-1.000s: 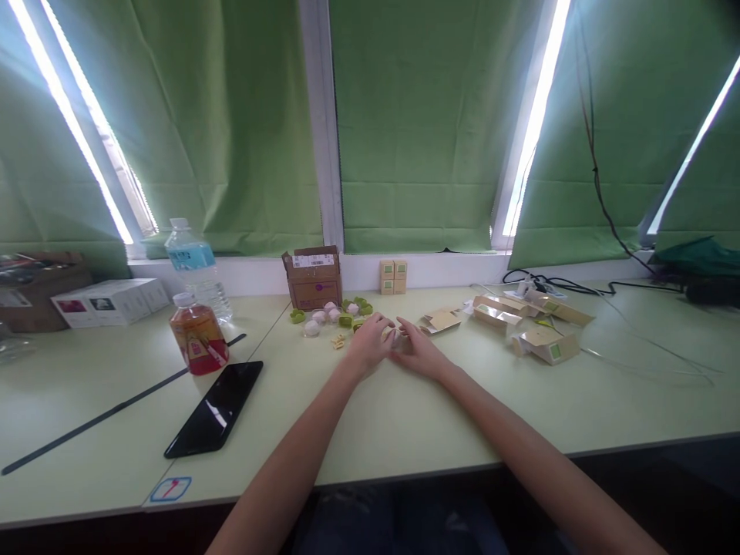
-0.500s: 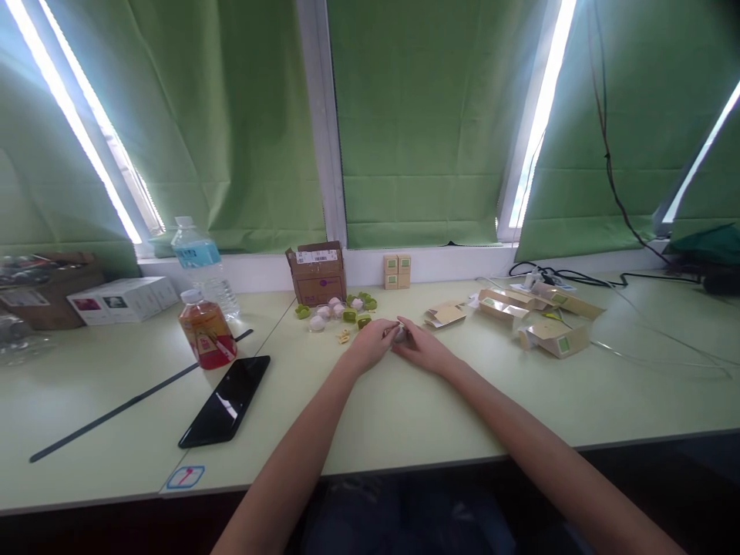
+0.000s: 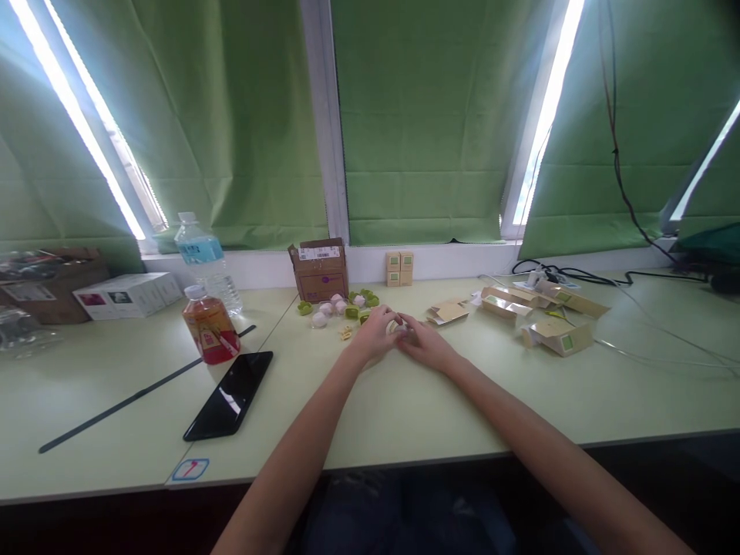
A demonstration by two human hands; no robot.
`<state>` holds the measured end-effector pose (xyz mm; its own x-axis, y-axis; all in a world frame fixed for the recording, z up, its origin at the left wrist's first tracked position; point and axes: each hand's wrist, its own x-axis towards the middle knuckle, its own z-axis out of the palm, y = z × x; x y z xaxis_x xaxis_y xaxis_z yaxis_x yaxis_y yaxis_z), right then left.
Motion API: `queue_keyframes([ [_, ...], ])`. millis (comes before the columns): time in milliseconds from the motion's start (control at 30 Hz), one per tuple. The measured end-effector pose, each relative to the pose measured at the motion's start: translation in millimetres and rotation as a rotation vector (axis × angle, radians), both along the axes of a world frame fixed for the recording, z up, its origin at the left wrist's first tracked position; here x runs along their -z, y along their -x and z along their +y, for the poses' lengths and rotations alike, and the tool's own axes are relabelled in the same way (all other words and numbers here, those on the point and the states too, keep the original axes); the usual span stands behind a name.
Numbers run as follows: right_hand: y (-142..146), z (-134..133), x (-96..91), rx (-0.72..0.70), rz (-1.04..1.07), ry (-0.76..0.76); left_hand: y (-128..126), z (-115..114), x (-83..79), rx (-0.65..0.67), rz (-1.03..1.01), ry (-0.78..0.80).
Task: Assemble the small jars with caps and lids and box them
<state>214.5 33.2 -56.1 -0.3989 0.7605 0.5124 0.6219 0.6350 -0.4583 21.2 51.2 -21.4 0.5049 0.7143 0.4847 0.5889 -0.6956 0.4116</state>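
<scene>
Small pale object [image 3: 396, 327] between your two hands, over the table [image 3: 416, 424]. Your left hand [image 3: 375, 336] and right hand [image 3: 428, 345] are curled, fingertips closed around it. Beyond: brown carton [image 3: 319, 287], contents hidden. Left: bottle [image 3: 211, 330], red drink inside. Right: opened boxes [image 3: 560, 338].

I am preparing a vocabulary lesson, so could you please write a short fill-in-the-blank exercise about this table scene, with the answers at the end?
1. The flat black phone lies to the ____ of both bare hands.
2. The tall clear plastic bottle has a ____ label.
3. Against the wall, the small square tan boxes number ____ in total.
4. A small pale object shows ____ the two hands.

Missing words: left; blue; four; between.
</scene>
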Motion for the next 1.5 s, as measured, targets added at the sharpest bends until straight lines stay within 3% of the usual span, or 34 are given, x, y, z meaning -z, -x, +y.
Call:
queue_keyframes([
  [233,-0.5,-1.9,-4.1,0.163,-0.141,-0.110,-3.1,1.1,0.5,-0.121,-0.005,0.057],
  [433,-0.7,0.3,-3.2,0.191,-0.207,-0.201,3.7,13.8,7.6,-0.074,-0.160,0.206],
  [867,-1.3,0.6,-3.1,0.163,-0.193,-0.248,12.3,21.6,11.2,0.006,-0.293,0.343],
  [1333,1.0,-3.5,-6.8,0.134,-0.299,-0.341,21.0,25.9,11.2,-0.050,-0.166,0.333],
  [1500,2.6,-2.0,-7.4,0.170,-0.337,-0.434,21.8,30.7,18.9,-0.010,-0.224,0.424],
])
